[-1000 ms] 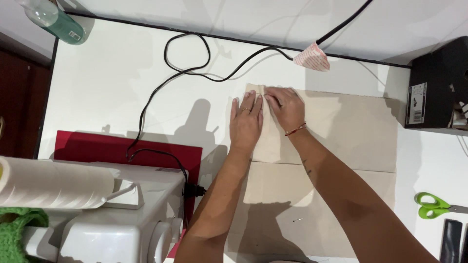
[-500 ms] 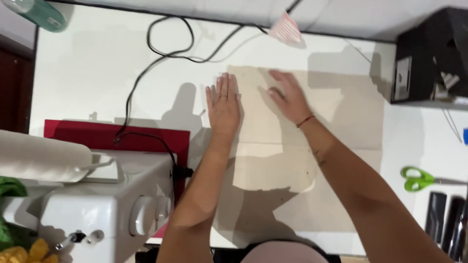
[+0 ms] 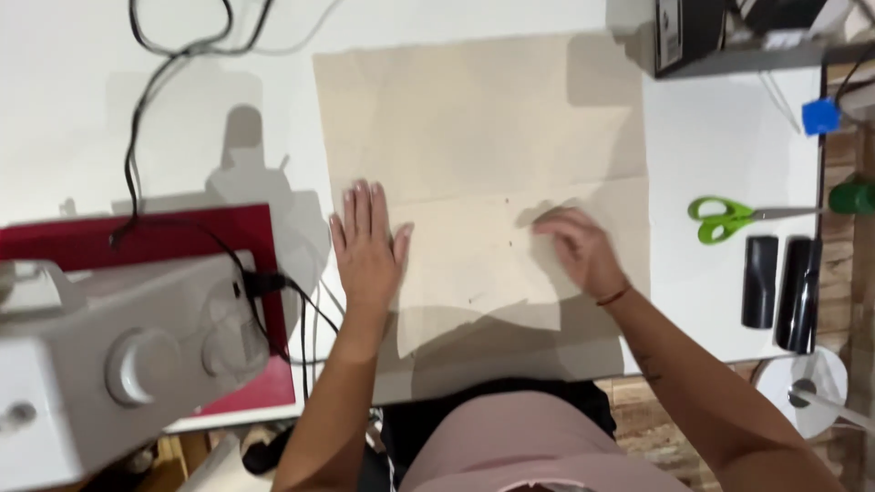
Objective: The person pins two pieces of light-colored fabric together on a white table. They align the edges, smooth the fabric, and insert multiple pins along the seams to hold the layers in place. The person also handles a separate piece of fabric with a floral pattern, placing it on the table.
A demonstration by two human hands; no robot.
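White table [image 3: 729,118] carries beige cloth [image 3: 474,128] laid flat, long axis running away from the body; left hand [image 3: 367,246] lies open, palm down, on its left edge, right hand [image 3: 583,251] open with fingers curled on the right, both equally near.

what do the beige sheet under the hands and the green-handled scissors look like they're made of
The beige sheet looks like thin woven fabric or stiff paper, matte: it lies flat with soft fold lines, and I cannot tell which. The left hand lies flat on it; the right hand touches it. The green-handled scissors seem to have glossy plastic handles and grey metal blades.
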